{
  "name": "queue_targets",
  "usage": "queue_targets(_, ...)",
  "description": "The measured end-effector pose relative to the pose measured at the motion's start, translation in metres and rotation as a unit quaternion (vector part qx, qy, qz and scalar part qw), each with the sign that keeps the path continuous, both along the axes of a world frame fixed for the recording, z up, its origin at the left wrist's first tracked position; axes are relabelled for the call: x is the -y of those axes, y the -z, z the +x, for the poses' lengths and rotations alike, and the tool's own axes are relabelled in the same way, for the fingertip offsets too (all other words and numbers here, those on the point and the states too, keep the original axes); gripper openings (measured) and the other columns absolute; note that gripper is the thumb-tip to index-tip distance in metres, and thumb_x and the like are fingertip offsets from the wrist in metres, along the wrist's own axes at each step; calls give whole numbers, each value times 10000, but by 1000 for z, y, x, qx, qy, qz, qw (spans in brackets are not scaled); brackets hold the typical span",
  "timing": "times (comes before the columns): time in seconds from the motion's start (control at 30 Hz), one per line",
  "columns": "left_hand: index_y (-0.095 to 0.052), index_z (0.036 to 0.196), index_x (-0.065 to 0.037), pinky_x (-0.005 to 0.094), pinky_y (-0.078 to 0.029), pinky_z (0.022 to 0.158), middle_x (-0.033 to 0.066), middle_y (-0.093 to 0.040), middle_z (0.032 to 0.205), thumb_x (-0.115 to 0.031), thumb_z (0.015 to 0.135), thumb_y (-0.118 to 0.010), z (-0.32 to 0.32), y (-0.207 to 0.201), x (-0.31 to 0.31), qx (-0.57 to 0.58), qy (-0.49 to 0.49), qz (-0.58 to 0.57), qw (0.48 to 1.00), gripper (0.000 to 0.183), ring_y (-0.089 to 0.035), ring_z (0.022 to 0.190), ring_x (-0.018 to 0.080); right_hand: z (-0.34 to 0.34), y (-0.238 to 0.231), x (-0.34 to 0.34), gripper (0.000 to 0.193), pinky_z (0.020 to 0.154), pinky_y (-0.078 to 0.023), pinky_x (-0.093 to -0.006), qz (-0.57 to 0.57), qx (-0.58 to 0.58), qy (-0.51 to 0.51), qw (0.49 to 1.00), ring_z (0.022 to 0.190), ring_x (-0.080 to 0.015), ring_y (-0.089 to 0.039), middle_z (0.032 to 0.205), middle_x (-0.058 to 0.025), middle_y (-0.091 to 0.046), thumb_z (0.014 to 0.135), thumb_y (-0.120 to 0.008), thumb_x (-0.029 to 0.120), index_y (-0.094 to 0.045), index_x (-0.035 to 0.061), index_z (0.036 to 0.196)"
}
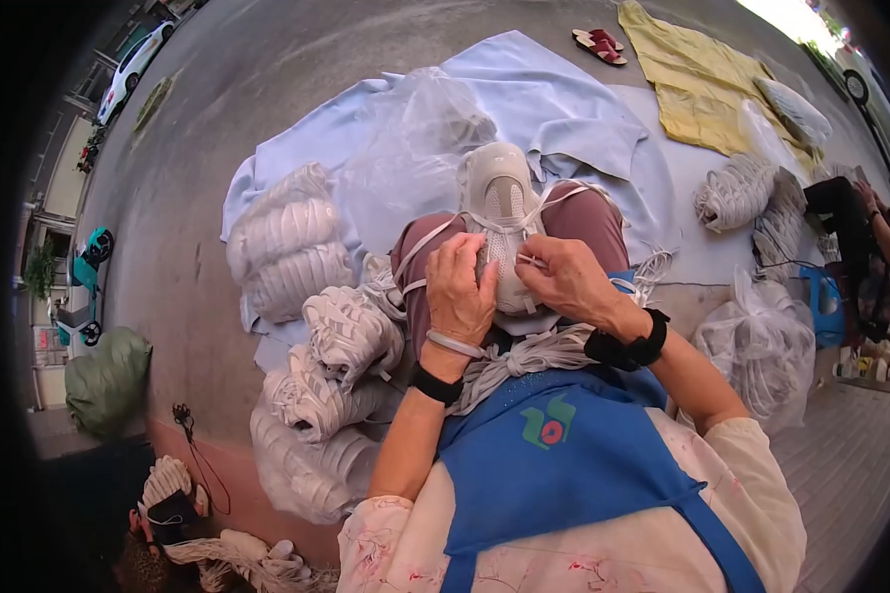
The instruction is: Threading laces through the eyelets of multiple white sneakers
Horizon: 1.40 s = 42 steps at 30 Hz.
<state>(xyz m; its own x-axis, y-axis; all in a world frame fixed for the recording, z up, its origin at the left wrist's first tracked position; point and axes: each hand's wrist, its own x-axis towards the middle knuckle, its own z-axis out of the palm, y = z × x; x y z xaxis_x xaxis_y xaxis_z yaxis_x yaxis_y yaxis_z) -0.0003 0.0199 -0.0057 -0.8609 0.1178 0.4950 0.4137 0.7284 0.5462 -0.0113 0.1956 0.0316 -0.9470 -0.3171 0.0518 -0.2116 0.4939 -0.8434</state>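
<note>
A pale sneaker (505, 168) rests between my knees, its toe pointing away from me. My left hand (458, 292) grips its left side near the lace opening, thumb toward the tongue. The fingers of my right hand (572, 280) are pinched on a white shoelace (531, 261) at the opening's right edge. Loose lace ends drape over both thighs. Below my hands, a bundle of pale laces (529, 358) lies across my lap on the blue apron (554, 474). The inside of the shoe is mostly hidden by my hands.
Left of me are piled pale sneakers (351, 331) and plastic-wrapped shoes (292, 237). A light blue sheet (583, 128) lies ahead, with a clear plastic bag (405, 148). On the right are a bagged bundle (761, 346), a blue stool (823, 301) and another seated person (870, 227).
</note>
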Motion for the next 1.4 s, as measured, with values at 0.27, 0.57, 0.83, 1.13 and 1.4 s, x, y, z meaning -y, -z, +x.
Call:
queue_targets(0.27, -523, 1168, 31, 433, -462, 847, 197, -553, 1100, -65, 827, -577, -3, 10, -16, 26, 5, -34, 999, 358, -542, 987, 374, -9, 33, 19, 206, 607, -491, -459, 121, -132, 85, 980, 693, -365, -626, 761, -167, -630, 832, -598, 234, -581, 35, 780)
queue_targets(0.57, -504, 1167, 5, 434, -467, 816, 191, -559, 1056, -63, 821, -554, -8, 6, -14, 80, 8, -51, 995, 356, -545, 962, 369, -6, 31, 34, 212, 572, -502, -440, 203, -132, 133, 961, 663, -347, -634, 785, -145, -634, 842, -608, 239, -550, 43, 789)
queue_targets(0.83, -575, 1096, 7, 436, -466, 817, 186, -581, 994, -44, 812, -522, -24, 13, -1, 80, 4, -12, 997, 293, -565, 933, 366, -25, 49, 36, 209, 566, -492, -429, 158, -187, 131, 961, 651, -353, -621, 765, -151, -623, 863, -609, 234, -544, 46, 798)
queue_targets(1.13, -639, 1030, -16, 363, -497, 733, 159, -623, 932, -147, 876, -610, -36, 5, 9, 219, 28, 86, 971, 204, -633, 784, 298, -29, 49, 30, 241, 582, -476, -430, 92, -110, 162, 976, 663, -372, -620, 703, -201, -614, 845, -634, 238, -573, 19, 766)
queue_targets(1.4, -617, 875, 2, 425, -483, 699, 189, -648, 820, -135, 848, -619, -47, -8, 6, 156, 45, -32, 986, 140, -622, 780, 376, -27, 48, 26, 198, 579, -483, -400, 63, -83, 168, 980, 624, -339, -621, 673, -177, -608, 799, -654, 217, -608, 24, 802)
